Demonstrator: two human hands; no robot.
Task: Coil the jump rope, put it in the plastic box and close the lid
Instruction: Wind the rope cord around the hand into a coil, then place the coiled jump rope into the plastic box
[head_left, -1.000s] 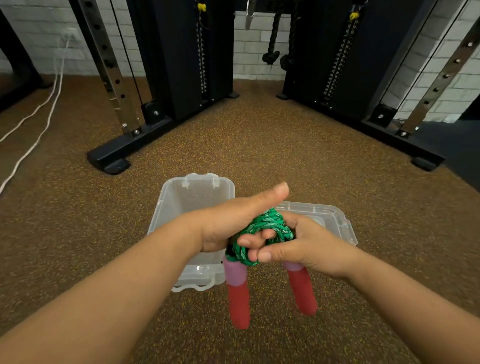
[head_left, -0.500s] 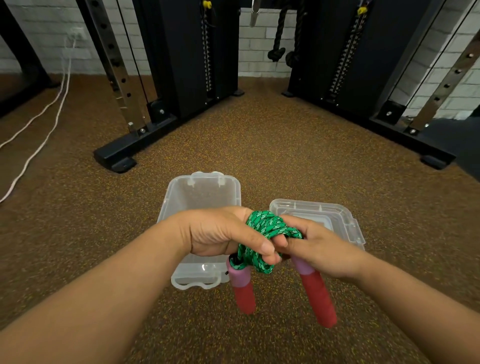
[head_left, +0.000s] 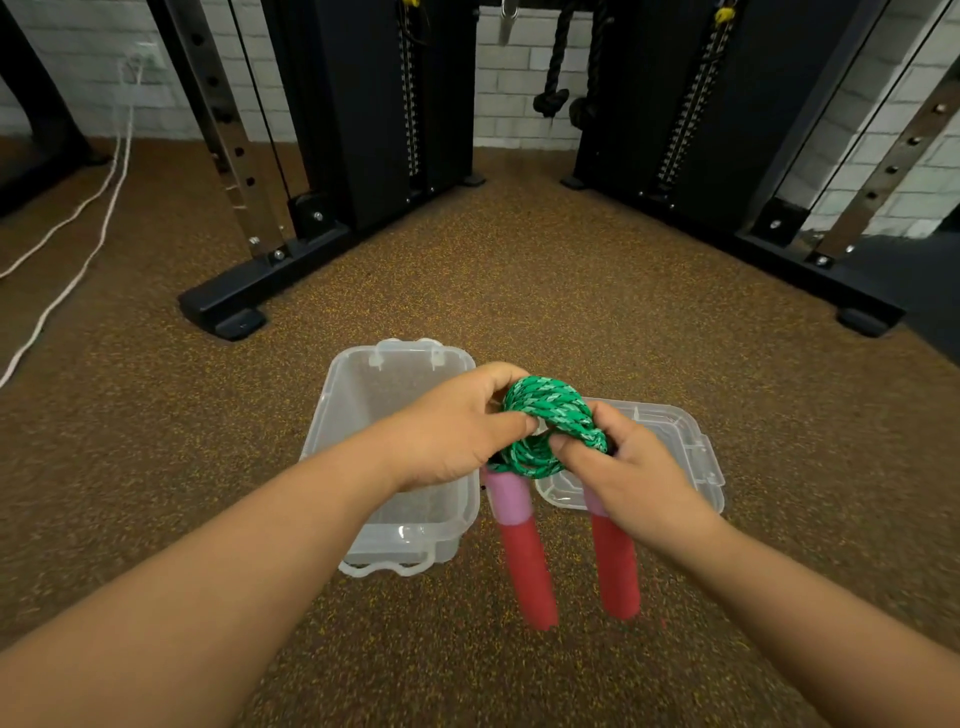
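Rope bundle held in the air above the gap between box and lid.

Both hands grip the coiled green jump rope: the left hand has its fingers closed on the coil's left side, the right hand pinches its right side. The two red handles hang down toward the person, long axes roughly parallel. The open plastic box sits on the floor just left of the bundle, under the left hand; the lid lies to its right.
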